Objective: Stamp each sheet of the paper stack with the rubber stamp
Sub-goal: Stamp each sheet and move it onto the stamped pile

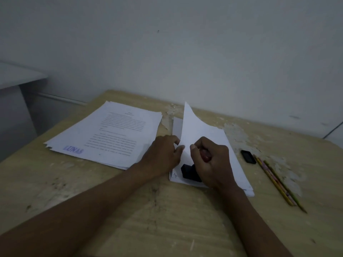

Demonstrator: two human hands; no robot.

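right hand [211,160]: clenched around the rubber stamp [191,173], fingers curled over its top, thumb up against the lifted sheet.
rubber stamp: a black block, only its lower end showing under the right hand; it sits low over the near left corner of the right pile, its long axis slanting from near right towards far left. whether its face touches the paper cannot be told.
left hand [163,154]: grasping the lifted sheet [193,127] at its left edge, thumb and fingertips pinched on the paper, palm down just beside the right hand.
lifted sheet: blank white side showing, curled up off the right pile, its free corner pointing up and away towards the wall.
right pile [235,164]: white sheets lying under both hands, long side running away from the person.
left pile [111,134]: printed sheets lying face up, loosely squared, with a blue stamp mark [73,150] at the near left corner; just beside the left hand.
table [167,219]: pale wood, worn and flaking near the wall.
small black object [248,156]: right of the right pile, apart from it.
pencils [278,182]: lying side by side right of the black object, points towards the person.
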